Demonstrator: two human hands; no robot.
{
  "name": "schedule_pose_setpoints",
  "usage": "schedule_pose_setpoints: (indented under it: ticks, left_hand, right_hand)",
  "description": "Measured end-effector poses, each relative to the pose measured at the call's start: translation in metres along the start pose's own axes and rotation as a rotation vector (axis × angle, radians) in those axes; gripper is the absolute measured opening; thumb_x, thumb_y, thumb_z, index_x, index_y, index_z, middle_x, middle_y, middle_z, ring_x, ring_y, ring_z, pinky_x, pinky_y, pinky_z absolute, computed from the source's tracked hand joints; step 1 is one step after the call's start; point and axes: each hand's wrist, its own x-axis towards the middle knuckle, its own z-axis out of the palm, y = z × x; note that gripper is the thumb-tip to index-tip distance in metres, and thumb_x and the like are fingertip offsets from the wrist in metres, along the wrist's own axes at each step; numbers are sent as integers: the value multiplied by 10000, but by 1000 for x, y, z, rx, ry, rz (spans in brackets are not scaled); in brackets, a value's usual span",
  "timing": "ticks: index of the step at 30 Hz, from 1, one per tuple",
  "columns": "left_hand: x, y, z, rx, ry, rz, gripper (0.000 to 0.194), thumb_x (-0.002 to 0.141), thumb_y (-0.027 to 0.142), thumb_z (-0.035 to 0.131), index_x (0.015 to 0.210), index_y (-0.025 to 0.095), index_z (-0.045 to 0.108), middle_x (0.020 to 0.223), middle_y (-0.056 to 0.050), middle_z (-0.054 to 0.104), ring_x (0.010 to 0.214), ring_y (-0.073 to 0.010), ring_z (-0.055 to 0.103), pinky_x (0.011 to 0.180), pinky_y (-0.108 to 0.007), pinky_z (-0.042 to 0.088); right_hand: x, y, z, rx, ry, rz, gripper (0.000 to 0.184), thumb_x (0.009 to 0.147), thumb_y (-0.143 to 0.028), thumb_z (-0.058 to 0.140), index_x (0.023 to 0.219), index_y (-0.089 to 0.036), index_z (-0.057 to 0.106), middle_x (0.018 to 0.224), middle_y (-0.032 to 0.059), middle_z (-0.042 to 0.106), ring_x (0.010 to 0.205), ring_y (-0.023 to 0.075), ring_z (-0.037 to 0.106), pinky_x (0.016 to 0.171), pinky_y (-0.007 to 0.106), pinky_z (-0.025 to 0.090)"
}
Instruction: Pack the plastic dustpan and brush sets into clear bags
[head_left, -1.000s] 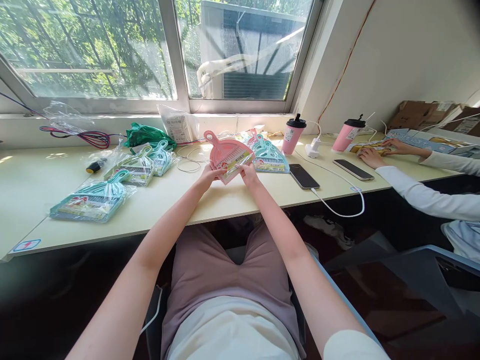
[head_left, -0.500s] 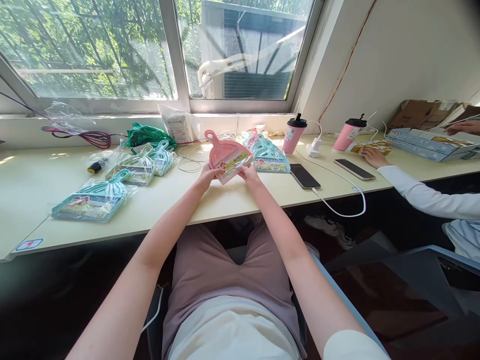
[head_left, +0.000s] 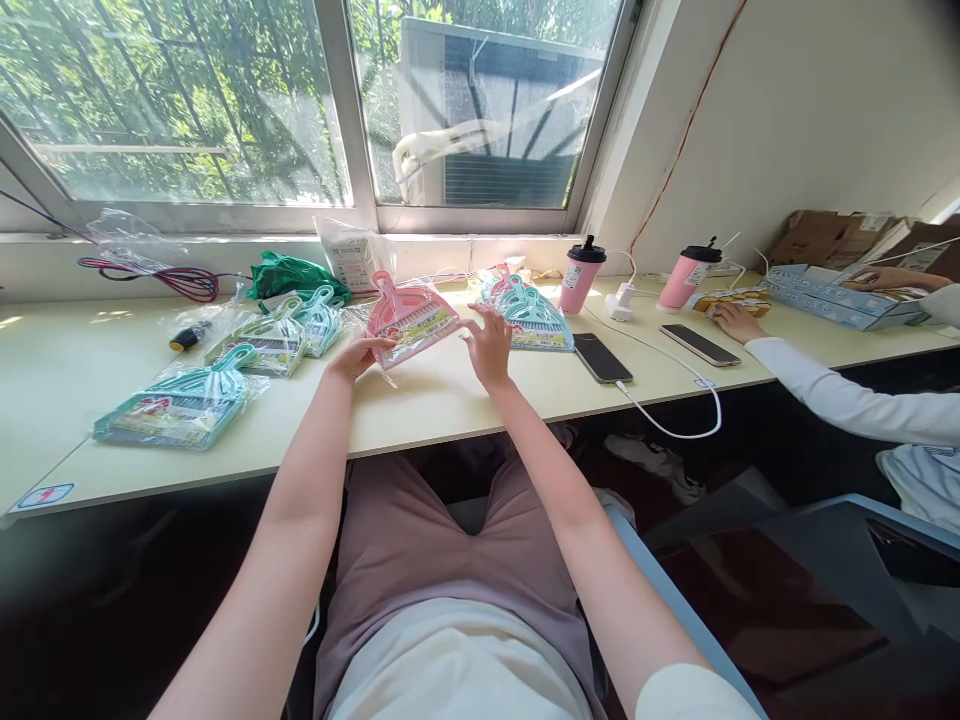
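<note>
My left hand [head_left: 358,357] grips the lower left edge of a pink dustpan and brush set [head_left: 411,318] in clear wrapping, held above the table. My right hand [head_left: 489,345] is off the set, just to its right, with fingers apart and nothing in them. Behind that hand lies a group of dustpan sets, a teal one [head_left: 536,325] in front and a pink one behind. On the left are more wrapped sets: a teal one [head_left: 180,400] near the front edge, a green one [head_left: 262,335] and another teal one [head_left: 319,318] behind it.
A phone [head_left: 602,357] with a white charging cable lies right of my right hand. Two pink cups [head_left: 581,280] stand farther back. A co-worker's hand [head_left: 736,322] rests near a second phone [head_left: 699,344] and a blue box [head_left: 832,298]. Green plastic [head_left: 289,275] and cables [head_left: 180,280] lie at the back left.
The pink dustpan set has moved left in my left hand. My right hand has let go of it and opened beside it.
</note>
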Motion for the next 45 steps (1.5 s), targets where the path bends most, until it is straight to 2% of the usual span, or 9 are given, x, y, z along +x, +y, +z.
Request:
schedule_pose_setpoints:
  ticks: [4,13,18,24,29,34,36,40,45]
  left_hand:
    - [-2,-1,-4,-23,-12,-4,539,584,114,834,1117,144,759,1087,-94,798,979,-246,773,804,-300,661]
    - [-3,2,3,43,-160,-240,444,609,97,859,1040,140,759,1021,-132,790,841,-221,766,703,-276,652]
    - [-2,-2,17,122,-175,-217,433,602,78,907,1000,134,745,892,-109,763,773,-229,751,724,-323,644]
    - [-5,-1,32,118,-244,-84,545,597,122,938,1105,152,743,1050,-118,773,860,-232,752,705,-299,626]
    - [-6,-2,35,127,-270,-48,628,584,150,945,1174,150,731,1111,-135,770,950,-258,751,748,-310,621]
    - [-8,0,32,188,-251,-69,607,575,160,949,1143,141,735,1075,-140,773,960,-282,754,808,-367,632]
    - [-10,1,30,217,-244,-101,615,566,147,951,1142,158,734,1063,-135,775,952,-287,758,789,-370,639]
    - [-13,5,30,249,-276,-121,729,569,183,968,1252,181,713,1128,-144,773,938,-277,762,678,-308,628]
    - [-16,5,38,193,-337,-6,852,702,475,919,1463,243,614,1335,-175,722,1022,-282,764,711,-304,638]
  right_hand:
    - [4,5,0,1,12,-11,160,976,-205,659,883,-280,765,1345,77,660,1433,324,475,1235,556,346]
    - [9,9,10,127,53,35,113,965,-256,632,892,-266,717,1186,79,678,1242,295,574,1229,515,353]
    - [12,17,13,140,94,128,103,959,-250,603,895,-254,684,1187,77,692,1228,288,583,1187,485,386]
    - [14,25,11,175,207,262,76,932,-288,650,892,-240,693,1259,100,640,1301,293,529,1197,504,397]
    - [11,17,7,406,202,305,85,939,-281,648,957,-250,725,1405,116,551,1438,279,470,1267,476,376]
    - [12,24,12,706,175,406,587,834,-263,760,1389,-362,597,1542,42,550,1492,224,485,1196,419,490]
    - [15,33,17,777,97,554,621,760,-253,815,1349,-307,628,1353,58,696,1358,252,617,1113,459,557]
    - [20,51,24,818,-109,780,232,695,-206,822,913,-179,749,798,16,757,835,214,744,894,443,639]
    - [23,63,25,795,93,866,175,692,-165,732,866,-174,751,666,-43,687,625,112,638,678,266,601]
